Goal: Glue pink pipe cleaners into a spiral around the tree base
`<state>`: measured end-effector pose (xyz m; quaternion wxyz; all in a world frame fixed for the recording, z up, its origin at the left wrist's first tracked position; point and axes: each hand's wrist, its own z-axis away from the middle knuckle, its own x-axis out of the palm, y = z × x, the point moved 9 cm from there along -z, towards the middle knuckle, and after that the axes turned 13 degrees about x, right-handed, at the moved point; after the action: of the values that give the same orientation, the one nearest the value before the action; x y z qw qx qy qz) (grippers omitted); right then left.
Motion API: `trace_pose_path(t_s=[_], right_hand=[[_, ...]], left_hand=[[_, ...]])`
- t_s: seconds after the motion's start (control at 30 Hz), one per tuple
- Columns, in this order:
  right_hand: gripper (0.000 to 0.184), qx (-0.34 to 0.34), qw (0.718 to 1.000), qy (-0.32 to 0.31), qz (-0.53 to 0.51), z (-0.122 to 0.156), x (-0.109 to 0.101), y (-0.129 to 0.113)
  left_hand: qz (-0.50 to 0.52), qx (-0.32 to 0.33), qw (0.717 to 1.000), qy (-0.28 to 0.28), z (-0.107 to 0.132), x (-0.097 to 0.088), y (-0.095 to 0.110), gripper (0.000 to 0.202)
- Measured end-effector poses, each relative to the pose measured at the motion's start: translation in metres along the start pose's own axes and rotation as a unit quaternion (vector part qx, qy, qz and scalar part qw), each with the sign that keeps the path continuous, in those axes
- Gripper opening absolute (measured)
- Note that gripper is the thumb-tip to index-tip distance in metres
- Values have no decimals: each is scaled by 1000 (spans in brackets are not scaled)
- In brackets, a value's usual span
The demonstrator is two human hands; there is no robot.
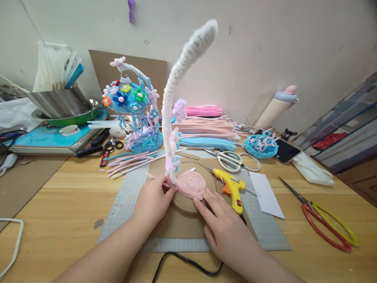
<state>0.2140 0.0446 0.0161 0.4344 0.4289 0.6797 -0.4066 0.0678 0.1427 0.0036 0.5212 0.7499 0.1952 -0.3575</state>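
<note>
A flat pink spiral of pipe cleaner (191, 184) lies on a round cardboard disc (184, 207). My left hand (153, 198) is closed in a pinch on a thin pink pipe cleaner (150, 176) at the spiral's left edge. Fingers stretched out, my right hand (219, 220) rests its fingertips on the spiral's lower right edge. Just behind my left fingertips rises a tall, curved white fuzzy stem (167, 106), with lilac, pink and blue fuzzy flowers near its lower part. A yellow glue gun (232, 186) lies right of the disc.
Red-and-yellow-handled scissors (326, 224) lie at the right, pale green scissors (229, 160) behind the glue gun. Bundled pipe cleaners (206, 127) line the wall. A finished-looking flowered blue piece (126, 98) stands back left. A black cable (188, 259) loops in front of the grey mat (118, 220).
</note>
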Motion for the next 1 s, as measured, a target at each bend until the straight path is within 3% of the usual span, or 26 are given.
trace_pose_path(t_s=[0.63, 1.0], right_hand=[[54, -1, 1000, -16, -1, 0, 2, 1], [54, 2, 1000, -15, 1, 1, 1, -1]], left_hand=[[-26, -9, 1000, -7, 0, 2, 3, 8], [-203, -21, 978, -43, 7, -3, 10, 22]])
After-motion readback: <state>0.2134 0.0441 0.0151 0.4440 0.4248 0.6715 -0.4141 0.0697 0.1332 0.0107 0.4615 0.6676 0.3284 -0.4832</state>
